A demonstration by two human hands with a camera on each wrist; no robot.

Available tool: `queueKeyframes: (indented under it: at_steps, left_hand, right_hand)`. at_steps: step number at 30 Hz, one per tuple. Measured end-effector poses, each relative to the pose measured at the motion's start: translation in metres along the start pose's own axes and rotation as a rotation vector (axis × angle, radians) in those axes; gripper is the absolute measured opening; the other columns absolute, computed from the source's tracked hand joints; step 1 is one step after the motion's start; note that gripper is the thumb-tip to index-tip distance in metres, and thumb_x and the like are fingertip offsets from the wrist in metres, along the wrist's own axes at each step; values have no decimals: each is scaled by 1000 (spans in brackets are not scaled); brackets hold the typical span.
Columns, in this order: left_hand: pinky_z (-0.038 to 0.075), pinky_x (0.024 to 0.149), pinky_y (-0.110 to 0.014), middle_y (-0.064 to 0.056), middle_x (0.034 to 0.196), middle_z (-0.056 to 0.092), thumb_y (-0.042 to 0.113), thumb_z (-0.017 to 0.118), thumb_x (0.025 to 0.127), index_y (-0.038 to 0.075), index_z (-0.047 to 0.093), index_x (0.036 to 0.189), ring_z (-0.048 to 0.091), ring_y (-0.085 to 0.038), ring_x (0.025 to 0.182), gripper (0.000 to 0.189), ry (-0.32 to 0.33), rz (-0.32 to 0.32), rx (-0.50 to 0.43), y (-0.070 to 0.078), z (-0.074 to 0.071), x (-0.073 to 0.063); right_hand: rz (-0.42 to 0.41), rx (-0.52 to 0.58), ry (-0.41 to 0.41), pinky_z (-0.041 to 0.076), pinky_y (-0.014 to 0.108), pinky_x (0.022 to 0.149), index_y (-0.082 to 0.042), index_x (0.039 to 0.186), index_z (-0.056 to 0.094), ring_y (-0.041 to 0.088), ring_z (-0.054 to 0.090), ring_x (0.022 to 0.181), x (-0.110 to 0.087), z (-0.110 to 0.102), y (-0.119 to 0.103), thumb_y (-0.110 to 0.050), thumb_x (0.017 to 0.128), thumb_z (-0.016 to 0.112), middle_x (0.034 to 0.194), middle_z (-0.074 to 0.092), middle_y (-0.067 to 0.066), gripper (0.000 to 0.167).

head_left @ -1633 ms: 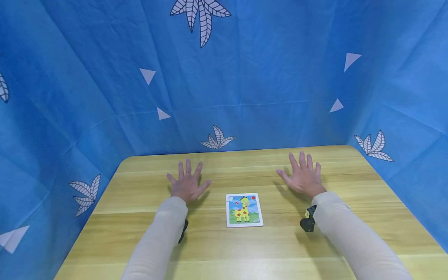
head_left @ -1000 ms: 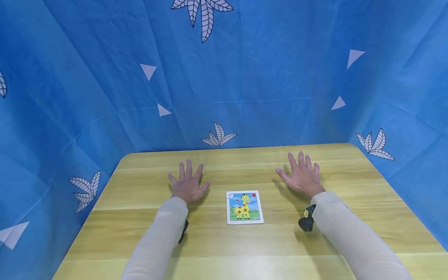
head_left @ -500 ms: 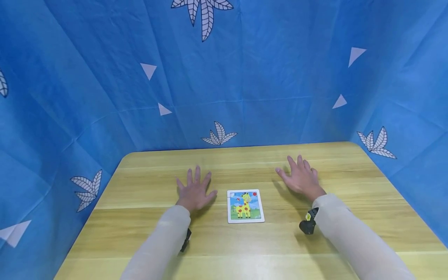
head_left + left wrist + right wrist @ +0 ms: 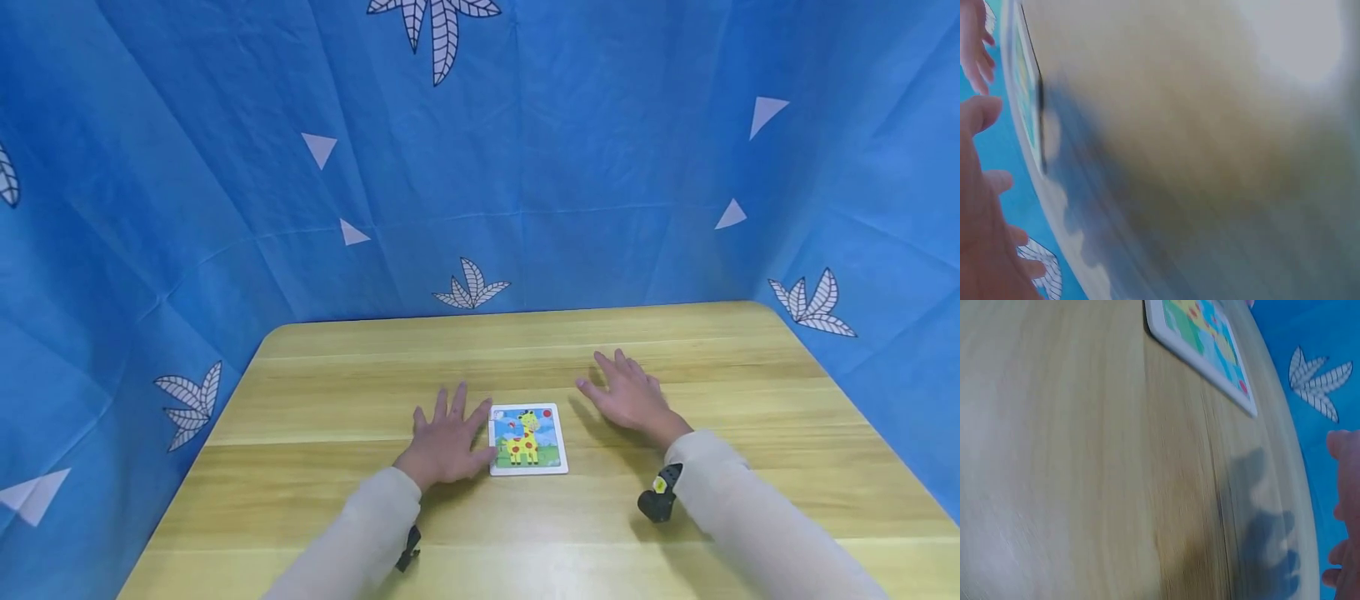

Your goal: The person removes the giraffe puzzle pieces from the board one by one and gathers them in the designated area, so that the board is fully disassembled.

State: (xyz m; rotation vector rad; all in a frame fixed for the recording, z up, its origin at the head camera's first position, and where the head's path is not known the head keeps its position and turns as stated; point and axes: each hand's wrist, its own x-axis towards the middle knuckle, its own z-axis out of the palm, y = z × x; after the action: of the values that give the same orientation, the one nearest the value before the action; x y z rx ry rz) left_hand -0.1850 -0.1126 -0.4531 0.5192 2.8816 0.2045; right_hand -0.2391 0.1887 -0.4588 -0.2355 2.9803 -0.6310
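The left hand (image 4: 447, 445) has all 5 fingers spread, thumb and index tips at the edge of the card (image 4: 527, 440), contact unclear; the right hand (image 4: 632, 400), fingers loosely extended, is apart from it.

My widest look is the head view, set high, facing forward and down over the pale yellow wood-grain tabletop (image 4: 300, 508) to the blue fabric curtain with white leaf prints (image 4: 600, 167); the rectangular white-bordered board with a giraffe picture (image 4: 528, 439) falls below its centre. My left wrist view sits low and close over the wood, rolled steeply, the person's bare left hand (image 4: 984, 231) at its left edge; through the blur, the slim slab there seems to be that board. My right wrist view, also low and tilted, has the board sharper at top, the bare right hand (image 4: 1349, 512) cropped at right. All three share tabletop and curtain.
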Motion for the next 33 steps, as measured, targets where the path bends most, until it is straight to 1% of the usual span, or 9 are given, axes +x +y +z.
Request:
queueKeyframes:
  at_steps: [4,8,11,17,22,27,31,33]
  left_hand:
    - [15,100,-74,-14,158,9,64,45,86,30,24,150,7,-43,143,75,-64,26,-13,14,-2,-11]
    - [18,98,-74,-14,158,9,67,47,84,32,23,150,8,-44,142,78,-127,53,-11,28,-5,-22]
    - [19,97,-75,-13,158,8,70,47,83,34,21,150,9,-45,142,81,-165,66,8,38,-7,-28]
    - [21,95,-76,-11,159,7,75,47,78,38,19,150,7,-44,142,85,-224,76,25,50,-8,-40]
    - [21,93,-78,-9,159,7,77,50,75,40,20,149,5,-43,142,88,-268,86,19,59,-4,-48]
    - [23,92,-78,-8,159,7,79,52,71,41,19,149,4,-43,143,92,-288,87,49,64,-1,-51]
    - [26,91,-76,-7,159,8,81,54,68,42,19,149,6,-42,143,96,-277,90,90,65,1,-51]
    - [27,91,-76,-7,159,8,81,55,67,42,18,149,6,-42,143,98,-274,91,103,65,2,-51]
  right_hand:
    - [-32,3,15,19,71,100,-7,148,29,52,21,135,-2,4,-8,-57,94,38,152,18,29,74]
    - [-67,3,37,23,69,99,-7,145,35,50,26,134,-5,7,-17,-54,94,42,150,23,29,69]
    - [-90,6,46,24,68,99,-7,144,39,50,28,133,-8,8,-26,-51,95,43,150,26,28,66]
    - [-127,24,64,26,67,99,-6,138,47,48,35,130,-9,15,-44,-43,94,50,145,37,26,57]
    - [-186,87,100,31,65,98,-4,130,55,46,42,126,-7,24,-54,-34,92,57,137,48,25,48]
    - [-258,201,88,38,55,99,1,122,59,39,49,120,-5,28,-62,-22,91,60,126,56,21,39]
    - [-290,266,32,49,46,88,1,119,62,30,59,104,-6,29,-70,-18,91,60,115,59,16,33]
    - [-310,287,-7,51,41,80,1,117,63,25,60,94,-7,30,-74,-16,91,60,110,59,14,31]
